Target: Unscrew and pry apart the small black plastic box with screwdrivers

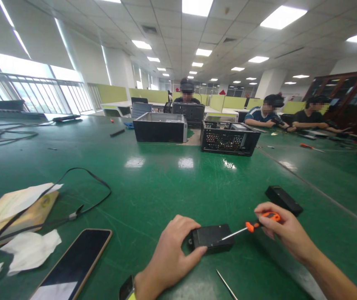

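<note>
A small black box lies on the green table in front of me. My left hand grips its left end, fingers behind it and thumb along the near side. In my right hand is a screwdriver with an orange and black handle, pinched between thumb and fingers. Its thin metal shaft slants down to the left, and the tip appears to meet the top of the box near its front edge. A second black box rests just beyond my right hand. Nearer to me lies a thin metal rod, partly cut off by the frame.
Left of my hands are a phone, crumpled tissue, a yellow packet and a black cord. Two open computer cases stand farther back. Several people sit across the table; another orange-handled screwdriver lies at right.
</note>
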`<state>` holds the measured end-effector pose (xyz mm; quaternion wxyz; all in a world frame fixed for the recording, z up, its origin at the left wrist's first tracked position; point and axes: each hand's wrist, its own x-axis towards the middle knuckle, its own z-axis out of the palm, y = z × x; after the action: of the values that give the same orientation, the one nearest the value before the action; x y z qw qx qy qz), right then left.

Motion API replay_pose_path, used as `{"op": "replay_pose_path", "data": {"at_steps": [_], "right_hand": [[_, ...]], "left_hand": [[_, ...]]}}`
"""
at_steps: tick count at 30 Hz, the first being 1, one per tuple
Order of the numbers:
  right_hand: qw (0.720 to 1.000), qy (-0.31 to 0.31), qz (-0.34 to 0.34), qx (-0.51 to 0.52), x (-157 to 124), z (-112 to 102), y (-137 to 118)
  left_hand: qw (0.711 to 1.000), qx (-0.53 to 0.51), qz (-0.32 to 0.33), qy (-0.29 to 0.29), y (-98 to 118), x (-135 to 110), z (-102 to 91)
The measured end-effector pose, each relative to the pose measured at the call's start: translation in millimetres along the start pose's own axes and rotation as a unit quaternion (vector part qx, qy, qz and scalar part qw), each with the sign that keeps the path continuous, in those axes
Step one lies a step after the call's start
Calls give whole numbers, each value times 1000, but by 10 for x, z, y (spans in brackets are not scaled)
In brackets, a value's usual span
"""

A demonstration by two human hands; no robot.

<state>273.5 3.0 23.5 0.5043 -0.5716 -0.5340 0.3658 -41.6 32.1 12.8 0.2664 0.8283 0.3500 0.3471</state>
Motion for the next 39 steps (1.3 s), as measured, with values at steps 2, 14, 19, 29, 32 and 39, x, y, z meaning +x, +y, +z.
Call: {"op": "replay_pose_path", "data": {"at_steps": [2,14,19,29,32,39], "right_hand": [[999,38,-5,33,7,1,12],[995,47,-83,-20,45,-84,-8],[989,54,-113,-78,34,-87,-45],[886,-4,-272,-374,133,81,-805],[872,-34,-260,-414,186,215,-1090],[891,-67,-248,-373,146,249,-1171]], "left_hand": [[1000,-4,1,2,-2,0,6],[1000,-1,0,-2,0,11,3],[1000,-2,-3,-5,-4,9,10],[1000,2,-6,-2,5,1,29],[1000,3,-6,-6,1,-1,25],[1000,1,-8,-11,10,11,9]]}}
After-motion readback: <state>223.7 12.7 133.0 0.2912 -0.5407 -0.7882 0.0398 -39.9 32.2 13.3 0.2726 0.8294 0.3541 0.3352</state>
